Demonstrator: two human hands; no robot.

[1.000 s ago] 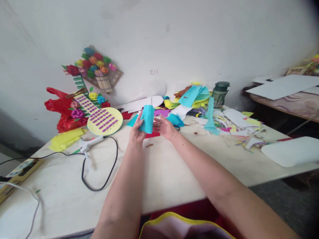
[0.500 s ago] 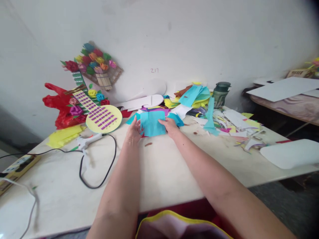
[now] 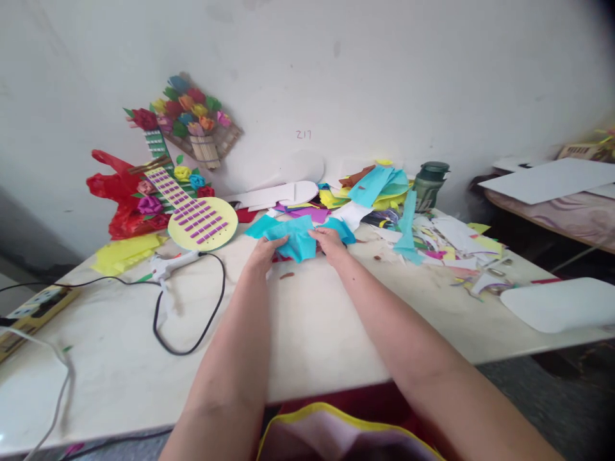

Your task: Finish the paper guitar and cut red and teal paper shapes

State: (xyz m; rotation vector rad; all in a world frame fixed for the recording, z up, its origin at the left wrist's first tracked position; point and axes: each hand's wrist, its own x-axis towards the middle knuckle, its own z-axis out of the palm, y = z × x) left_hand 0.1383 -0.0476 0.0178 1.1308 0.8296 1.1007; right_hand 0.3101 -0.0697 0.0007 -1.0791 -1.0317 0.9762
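Both of my hands hold a sheet of turquoise crepe paper (image 3: 298, 238) low over the far middle of the white table (image 3: 307, 333). My left hand (image 3: 263, 255) pinches its left side, and my right hand (image 3: 329, 243) grips its right edge. The paper is crumpled and sags between them. A red scrap (image 3: 282, 258) lies just under it, and a small brown bit (image 3: 287, 276) lies on the table nearer to me.
A white glue gun (image 3: 173, 263) with a black cord (image 3: 192, 333) lies left. Behind it stand a yellow paper guitar (image 3: 199, 224), paper flowers (image 3: 187, 115) and a red bag (image 3: 118, 205). Coloured paper scraps (image 3: 432, 237) and a green jar (image 3: 429, 182) fill the right; a power strip (image 3: 33, 314) sits far left.
The folded turquoise paper, held upright in my left hand, was spread open by both hands and lowered toward the table, where it now sags crumpled.
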